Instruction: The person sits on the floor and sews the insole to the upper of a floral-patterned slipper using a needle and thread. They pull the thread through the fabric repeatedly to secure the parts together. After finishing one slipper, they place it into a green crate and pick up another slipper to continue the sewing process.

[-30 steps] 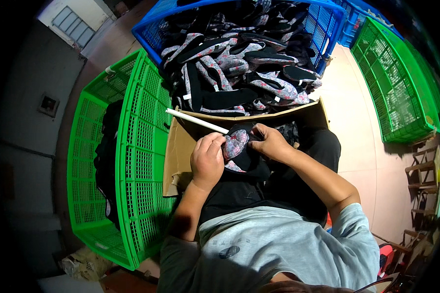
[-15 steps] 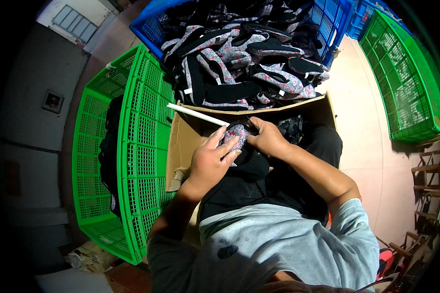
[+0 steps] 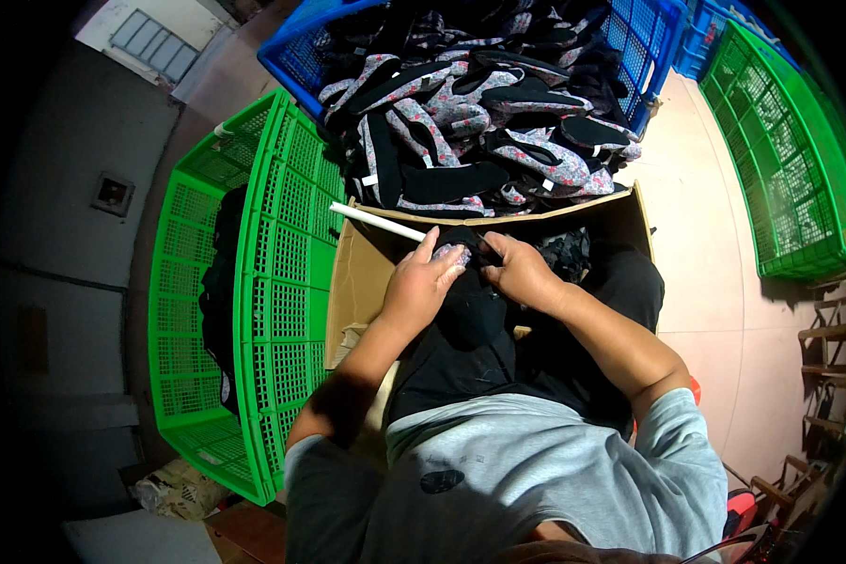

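A cloth shoe [image 3: 454,252], black with a patch of small flowers, is between my two hands above my lap. My left hand [image 3: 415,284] grips its left side, fingers over the flowered part. On the other side, my right hand [image 3: 524,276] pinches the black edge between thumb and fingers. A white rod [image 3: 376,222] slants from the upper left to behind my left fingers; its other end is hidden. Black cloth [image 3: 470,315] hangs below the shoe, blending with my dark trousers.
An open cardboard box [image 3: 359,273] surrounds my knees. Beyond it, a blue crate [image 3: 650,56] overflows with flowered shoes [image 3: 545,162]. At my left stands a green crate [image 3: 287,310] beside dark items; another green crate [image 3: 771,160] is at far right, above wooden stools [image 3: 825,334].
The shoe has turned in my hands: less of its flowered fabric shows and more black. My left fingers have closed in, and the whole view has shifted slightly.
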A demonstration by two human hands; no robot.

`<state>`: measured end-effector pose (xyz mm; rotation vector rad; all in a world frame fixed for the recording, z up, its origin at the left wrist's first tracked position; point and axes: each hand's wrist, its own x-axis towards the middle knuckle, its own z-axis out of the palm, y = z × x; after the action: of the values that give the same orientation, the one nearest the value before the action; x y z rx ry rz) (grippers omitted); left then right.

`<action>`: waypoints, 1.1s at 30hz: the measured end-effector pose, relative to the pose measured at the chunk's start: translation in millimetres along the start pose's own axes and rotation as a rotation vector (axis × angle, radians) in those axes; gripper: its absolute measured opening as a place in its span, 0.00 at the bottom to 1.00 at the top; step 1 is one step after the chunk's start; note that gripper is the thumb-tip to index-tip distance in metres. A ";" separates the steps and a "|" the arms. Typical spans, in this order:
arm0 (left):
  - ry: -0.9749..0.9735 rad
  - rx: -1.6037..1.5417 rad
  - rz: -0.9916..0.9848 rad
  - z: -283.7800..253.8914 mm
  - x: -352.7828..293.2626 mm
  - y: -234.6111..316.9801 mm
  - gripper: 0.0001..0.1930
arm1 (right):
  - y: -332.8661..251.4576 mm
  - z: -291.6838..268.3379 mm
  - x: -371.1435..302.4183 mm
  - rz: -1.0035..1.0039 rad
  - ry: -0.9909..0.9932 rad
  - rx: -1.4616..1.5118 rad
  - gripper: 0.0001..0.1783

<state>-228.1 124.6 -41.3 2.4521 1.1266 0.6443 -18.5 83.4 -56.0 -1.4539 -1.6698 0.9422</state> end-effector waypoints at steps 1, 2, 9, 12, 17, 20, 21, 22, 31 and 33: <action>0.008 0.002 0.001 2.8 2.5 -5.0 0.15 | -0.1 2.0 -1.1 -0.012 0.005 0.001 0.16; 0.002 0.038 0.012 4.4 4.8 -8.4 0.15 | 0.7 3.8 -2.2 -0.024 0.012 0.001 0.15; -0.009 0.297 0.081 9.4 24.1 -16.3 0.09 | -0.7 5.2 0.9 -0.090 0.014 -0.069 0.15; -0.033 0.489 0.131 17.2 33.3 -19.7 0.08 | -0.6 6.8 3.4 -0.112 0.037 -0.083 0.13; -0.128 0.762 0.088 44.0 48.6 -34.0 0.10 | -0.1 8.8 2.6 -0.115 0.050 -0.092 0.11; -0.212 0.800 0.044 55.8 52.7 -43.3 0.10 | 1.3 8.0 2.6 -0.111 0.035 -0.105 0.11; -0.293 0.778 0.017 54.0 56.7 -40.6 0.10 | 2.1 7.4 2.5 -0.106 0.030 -0.111 0.11; -0.373 0.757 -0.011 53.2 58.7 -38.5 0.10 | 3.2 6.7 2.5 -0.109 0.029 -0.113 0.11; -0.624 0.346 -0.125 47.0 61.2 -66.0 0.18 | 8.1 3.4 11.5 -0.085 -0.054 -0.141 0.13; -0.526 0.375 -0.090 44.3 51.5 -62.7 0.14 | 11.0 2.6 8.0 -0.101 -0.048 -0.100 0.13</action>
<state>-212.6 197.2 -96.4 2.6154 1.1990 -0.2615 -16.5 92.2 -66.5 -1.4071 -1.8312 0.8553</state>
